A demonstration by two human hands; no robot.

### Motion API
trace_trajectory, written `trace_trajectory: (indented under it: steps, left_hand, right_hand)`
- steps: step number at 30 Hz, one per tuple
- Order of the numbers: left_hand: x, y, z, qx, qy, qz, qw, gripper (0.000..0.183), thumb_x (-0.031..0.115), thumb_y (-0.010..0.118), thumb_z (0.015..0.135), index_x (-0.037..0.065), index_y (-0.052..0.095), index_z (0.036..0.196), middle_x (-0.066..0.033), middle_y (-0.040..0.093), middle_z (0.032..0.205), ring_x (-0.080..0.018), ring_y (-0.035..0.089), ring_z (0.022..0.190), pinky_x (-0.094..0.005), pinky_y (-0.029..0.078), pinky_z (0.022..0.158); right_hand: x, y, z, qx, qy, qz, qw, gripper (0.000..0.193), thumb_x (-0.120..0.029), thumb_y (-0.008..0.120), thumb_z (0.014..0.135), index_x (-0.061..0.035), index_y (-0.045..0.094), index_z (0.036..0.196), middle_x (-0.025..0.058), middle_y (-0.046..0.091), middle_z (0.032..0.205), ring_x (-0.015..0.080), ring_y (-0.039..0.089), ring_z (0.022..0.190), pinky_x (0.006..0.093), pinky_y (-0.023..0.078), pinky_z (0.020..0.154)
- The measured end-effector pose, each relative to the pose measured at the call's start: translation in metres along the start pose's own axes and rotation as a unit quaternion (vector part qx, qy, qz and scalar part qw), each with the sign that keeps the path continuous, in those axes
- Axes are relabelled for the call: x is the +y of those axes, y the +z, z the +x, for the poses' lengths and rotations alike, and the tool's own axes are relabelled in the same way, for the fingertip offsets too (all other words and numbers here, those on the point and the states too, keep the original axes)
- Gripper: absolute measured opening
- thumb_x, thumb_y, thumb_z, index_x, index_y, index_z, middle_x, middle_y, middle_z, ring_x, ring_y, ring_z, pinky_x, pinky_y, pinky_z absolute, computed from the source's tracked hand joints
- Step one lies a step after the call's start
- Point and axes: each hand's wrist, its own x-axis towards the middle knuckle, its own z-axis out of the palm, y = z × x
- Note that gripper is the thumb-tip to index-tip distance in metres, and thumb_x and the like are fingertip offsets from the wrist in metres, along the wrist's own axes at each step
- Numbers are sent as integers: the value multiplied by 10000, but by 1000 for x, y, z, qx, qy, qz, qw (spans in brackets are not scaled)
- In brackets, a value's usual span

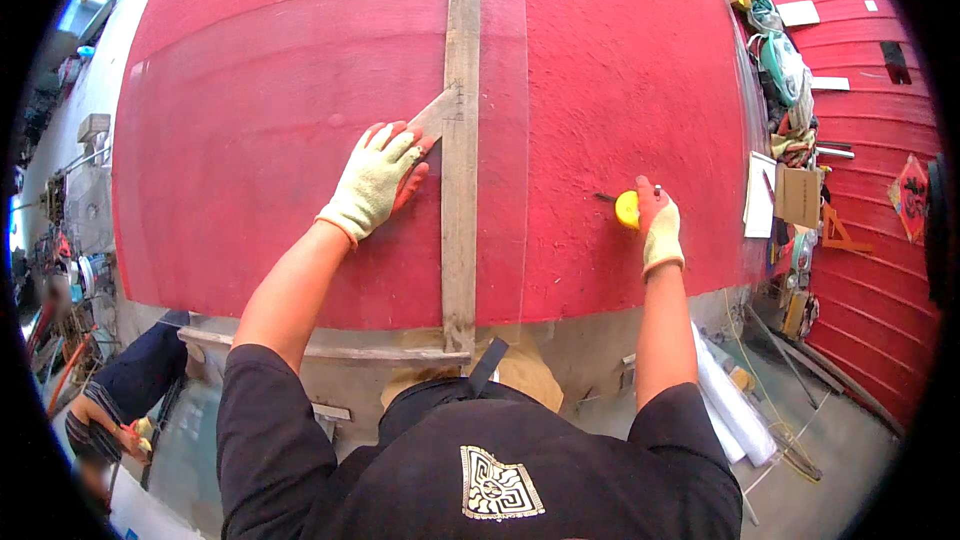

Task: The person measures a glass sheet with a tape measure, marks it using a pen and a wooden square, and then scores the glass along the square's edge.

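Red tabletop [620, 60]: left hand [375, 177] half-curled over wooden brace [432, 115], grip unclear; right hand [658, 224] wrapped around yellow tape measure [627, 210]

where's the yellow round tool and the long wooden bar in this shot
Yellow round tool [627, 210], head view: on its round yellow body.
Long wooden bar [460, 170], head view: about midway along its upper face.
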Motion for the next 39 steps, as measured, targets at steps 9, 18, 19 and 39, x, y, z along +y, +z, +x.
trace_trajectory:
  steps: [9, 18, 19, 39]
  left_hand:
    - [-4, 6, -1, 15, 3, -2, 1000, 423, 173, 750, 1001, 112, 728, 1419, -109, 684, 1408, -369, 591, 1376, -527, 480, 1195]
    - [-2, 9, 2, 28, 2, 19, 999, 397, 181, 772, 993, 121, 736, 1384, -100, 688, 1409, -366, 613, 1359, -523, 505, 1157]
    - [-3, 12, 0, 31, 0, 18, 999, 400, 182, 770, 994, 125, 734, 1388, -99, 689, 1414, -363, 612, 1365, -521, 506, 1157]
    - [-5, 14, -7, 17, -21, 29, 999, 435, 211, 772, 985, 152, 731, 1414, -60, 694, 1446, -331, 620, 1378, -503, 504, 1175]
  right_hand:
    - [-104, -32, -5, 103, -183, -37, 977, 375, -387, 688, 1112, -68, 797, 1277, 114, 801, 1176, 246, 784, 1019, 389, 609, 912]
    - [-206, 17, -9, -272, -89, 425, 859, 793, -692, 396, 1151, 2, 746, 1312, 113, 749, 885, 209, 688, 727, 362, 565, 654]
    - [-206, 30, -5, -303, -76, 436, 844, 800, -700, 396, 1148, 4, 739, 1315, 107, 737, 859, 204, 666, 694, 359, 541, 626]
    - [-282, 170, 59, -297, -189, 297, 888, 382, -350, 618, 1163, -16, 757, 1287, 83, 794, 1006, 166, 736, 874, 343, 610, 797]
